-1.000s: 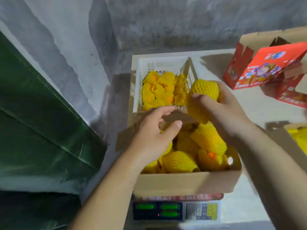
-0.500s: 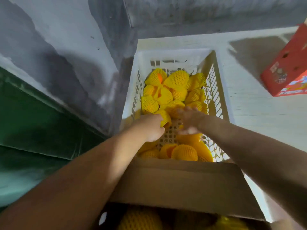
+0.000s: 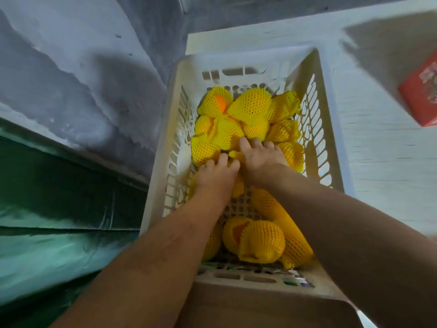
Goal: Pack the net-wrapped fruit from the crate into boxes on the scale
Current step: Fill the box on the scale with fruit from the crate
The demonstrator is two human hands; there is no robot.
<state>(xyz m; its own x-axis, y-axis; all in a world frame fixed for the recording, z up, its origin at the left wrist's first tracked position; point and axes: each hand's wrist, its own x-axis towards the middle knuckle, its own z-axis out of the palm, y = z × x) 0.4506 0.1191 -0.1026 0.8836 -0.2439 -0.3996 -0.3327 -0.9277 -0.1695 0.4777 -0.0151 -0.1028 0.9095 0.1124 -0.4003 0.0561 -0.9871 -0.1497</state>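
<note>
Hands [image 3: 238,162] atop crate's [image 3: 331,129] netted fruit [image 3: 248,110]

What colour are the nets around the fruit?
Yellow foam mesh nets, with orange fruit peeking through; seen in the head view.

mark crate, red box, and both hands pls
crate [image 3: 327,129]: head view, on its right slatted wall.
red box [image 3: 423,100]: head view, on its printed top face.
left hand [image 3: 216,178]: head view, on its back.
right hand [image 3: 259,162]: head view, on its back.
</note>
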